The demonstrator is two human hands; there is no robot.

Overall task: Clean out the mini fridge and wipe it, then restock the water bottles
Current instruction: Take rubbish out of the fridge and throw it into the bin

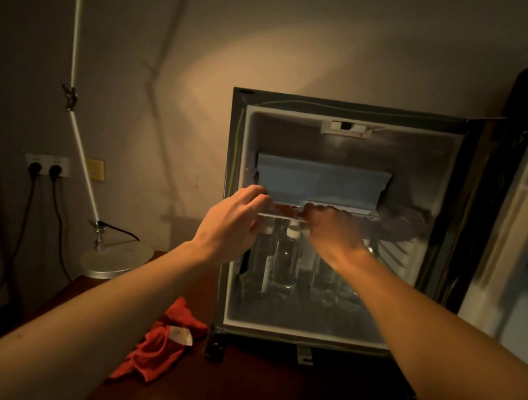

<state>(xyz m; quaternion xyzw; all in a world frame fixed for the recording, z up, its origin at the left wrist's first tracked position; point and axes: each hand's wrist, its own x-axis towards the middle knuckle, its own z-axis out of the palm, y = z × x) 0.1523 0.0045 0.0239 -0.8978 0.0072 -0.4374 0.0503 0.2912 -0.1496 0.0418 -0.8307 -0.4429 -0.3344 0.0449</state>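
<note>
The mini fridge (353, 111) stands open on a dark wooden table, its door (524, 232) swung out to the right. Several clear water bottles (286, 265) with white caps stand on its floor under a white wire shelf (393, 249). My left hand (233, 219) and my right hand (332, 231) both reach in and grip the shelf's front edge, fingers curled over it. A blue-grey cooling plate (321, 183) sits behind the hands. A dark crumpled thing (402, 223) lies on the shelf's right side.
A red cloth (162, 343) lies crumpled on the table (264, 399) left of the fridge's front. A lamp with a round metal base (116, 258) stands at the table's back left. Wall sockets (46, 166) with black cables are on the left wall.
</note>
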